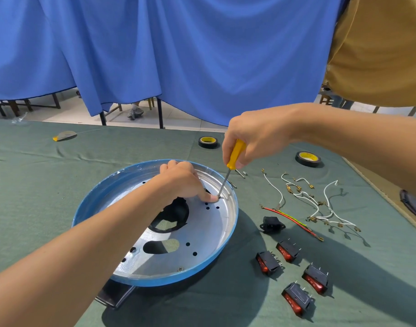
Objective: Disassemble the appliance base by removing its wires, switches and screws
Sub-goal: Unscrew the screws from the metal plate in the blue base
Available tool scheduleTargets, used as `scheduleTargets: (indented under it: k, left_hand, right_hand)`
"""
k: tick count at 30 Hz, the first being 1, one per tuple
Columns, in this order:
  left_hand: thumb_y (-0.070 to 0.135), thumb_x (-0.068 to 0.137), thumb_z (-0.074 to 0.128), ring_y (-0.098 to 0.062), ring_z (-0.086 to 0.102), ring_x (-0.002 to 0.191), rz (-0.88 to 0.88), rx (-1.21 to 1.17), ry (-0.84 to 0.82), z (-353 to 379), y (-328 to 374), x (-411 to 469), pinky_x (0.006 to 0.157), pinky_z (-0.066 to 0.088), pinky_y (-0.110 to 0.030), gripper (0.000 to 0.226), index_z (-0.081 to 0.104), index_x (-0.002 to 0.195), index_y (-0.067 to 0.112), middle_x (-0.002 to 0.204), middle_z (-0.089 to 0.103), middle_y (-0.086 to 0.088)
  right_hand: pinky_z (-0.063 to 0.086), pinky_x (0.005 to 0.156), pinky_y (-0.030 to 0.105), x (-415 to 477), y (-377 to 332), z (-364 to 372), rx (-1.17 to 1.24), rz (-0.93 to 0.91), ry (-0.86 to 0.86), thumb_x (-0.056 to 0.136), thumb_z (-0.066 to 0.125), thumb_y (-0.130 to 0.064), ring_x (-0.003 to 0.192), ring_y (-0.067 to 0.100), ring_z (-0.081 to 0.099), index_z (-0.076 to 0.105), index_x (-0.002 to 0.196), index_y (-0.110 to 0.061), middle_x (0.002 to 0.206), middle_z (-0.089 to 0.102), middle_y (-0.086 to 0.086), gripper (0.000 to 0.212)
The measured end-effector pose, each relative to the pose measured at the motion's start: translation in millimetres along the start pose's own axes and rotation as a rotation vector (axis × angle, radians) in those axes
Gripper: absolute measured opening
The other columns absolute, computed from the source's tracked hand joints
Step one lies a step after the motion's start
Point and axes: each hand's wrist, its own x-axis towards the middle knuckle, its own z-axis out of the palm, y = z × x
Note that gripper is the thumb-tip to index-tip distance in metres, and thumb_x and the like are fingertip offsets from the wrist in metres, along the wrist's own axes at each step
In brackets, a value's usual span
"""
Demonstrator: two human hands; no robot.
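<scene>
Head view: blue-rimmed appliance base [222, 223] on green bench [48, 185], centre. Right hand [256, 138]: fingers grip yellow screwdriver [236, 153], tip at far inner rim. Left hand [182, 182]: fingers curled beside tip, hold cannot be told. Four red switches [288, 250] and loose wires [304, 197] lie to the right.

**A:** Where does the one view look from?

**B:** From the person's head, facing forward and down across the table [37, 161]. The left hand [185, 182] reaches in from the lower left corner, the right hand [254, 138] from the right edge.

**A:** How near is it?

**B:** At arm's reach. The appliance base [155, 277] fills the lower middle of the frame, and the thin shaft of the screwdriver [235, 153] shows clearly.

**A:** And how wide?

**B:** Very wide. The blue curtain [178, 55] covers the upper part, and the table's far edge crosses a little above mid-frame.
</scene>
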Motion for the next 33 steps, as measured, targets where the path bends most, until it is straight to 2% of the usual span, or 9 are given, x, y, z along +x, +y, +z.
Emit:
scheduleTargets:
  k: [3,5,11,18,22,24,26,31,33]
  left_hand:
    - [0.063,0.062,0.079,-0.026,0.034,0.122,0.002,-0.010,-0.002,-0.3,-0.6,0.7,0.101,0.036,-0.037,0.081,0.053,0.127,0.021,0.130,0.041,-0.007]
    - [0.063,0.063,0.079,-0.027,0.033,0.123,0.002,-0.015,-0.003,-0.4,-0.5,0.8,0.103,0.036,-0.037,0.081,0.053,0.127,0.021,0.131,0.040,-0.007]
    - [0.064,0.063,0.078,-0.026,0.033,0.122,0.007,-0.006,-0.006,-1.3,0.3,-1.5,0.096,0.035,-0.035,0.078,0.055,0.123,0.021,0.128,0.041,-0.006]
    - [0.063,0.068,0.076,-0.026,0.032,0.124,0.036,0.019,-0.013,-3.3,1.7,-5.1,0.089,0.029,-0.032,0.071,0.056,0.122,0.022,0.129,0.042,-0.007]
    - [0.063,0.069,0.075,-0.026,0.032,0.125,0.040,0.016,-0.014,-3.7,2.1,-6.4,0.088,0.028,-0.031,0.071,0.056,0.124,0.022,0.129,0.042,-0.006]
    - [0.063,0.069,0.074,-0.026,0.032,0.125,0.038,0.024,-0.010,-3.3,2.0,-5.5,0.089,0.029,-0.031,0.073,0.055,0.125,0.021,0.130,0.042,-0.006]
    - [0.064,0.069,0.074,-0.026,0.032,0.124,0.034,0.032,-0.014,-3.2,2.4,-5.6,0.088,0.029,-0.031,0.073,0.054,0.125,0.021,0.129,0.042,-0.006]
    - [0.064,0.067,0.075,-0.026,0.033,0.122,0.021,0.023,-0.016,-3.5,2.0,-4.6,0.092,0.032,-0.033,0.077,0.053,0.127,0.021,0.131,0.041,-0.006]
    - [0.064,0.068,0.075,-0.026,0.033,0.122,0.028,0.025,-0.011,-3.6,1.8,-5.6,0.090,0.031,-0.033,0.076,0.053,0.126,0.021,0.131,0.042,-0.006]
  right_hand:
    - [0.042,0.056,0.026,5.2,-1.0,3.4,-0.083,0.116,-0.025,0.089,0.054,-0.059,0.066,0.016,0.059,0.067,0.070,-0.019,0.063,0.060,-0.007,0.046]
    - [0.049,0.065,0.031,6.6,-2.7,2.2,-0.103,0.200,-0.078,0.095,0.043,-0.058,0.075,0.027,0.065,0.071,0.068,-0.016,0.070,0.066,-0.001,0.057]
    - [0.034,0.047,0.024,7.4,-13.1,0.7,-0.198,0.094,-0.008,0.093,0.057,-0.042,0.056,0.011,0.048,0.062,0.061,-0.018,0.043,0.052,-0.011,0.040]
    - [0.035,0.040,0.009,10.0,-18.7,-5.6,-0.183,-0.062,0.066,0.078,0.077,-0.030,0.055,-0.002,0.050,0.075,0.081,-0.030,0.060,0.060,-0.016,0.003]
    - [0.037,0.044,0.011,11.9,-15.7,-3.8,-0.079,-0.036,0.074,0.077,0.076,-0.048,0.059,0.001,0.055,0.071,0.074,-0.027,0.054,0.057,-0.015,0.022]
    - [0.038,0.048,0.024,11.9,-11.7,-0.8,-0.054,0.068,0.075,0.086,0.057,-0.062,0.055,0.014,0.051,0.063,0.059,-0.018,0.049,0.051,-0.008,0.052]
    - [0.043,0.052,0.028,12.4,-8.7,1.3,-0.019,0.165,0.059,0.095,0.044,-0.055,0.062,0.027,0.056,0.064,0.054,-0.014,0.053,0.058,-0.001,0.062]
    - [0.037,0.052,0.028,12.4,-13.9,-0.1,-0.050,0.157,0.067,0.087,0.062,-0.038,0.058,0.023,0.045,0.062,0.056,-0.018,0.052,0.048,-0.001,0.037]
    - [0.044,0.056,0.028,9.4,-16.3,-7.8,-0.022,0.122,0.045,0.081,0.072,-0.037,0.066,0.022,0.058,0.067,0.064,-0.022,0.059,0.059,-0.004,0.023]
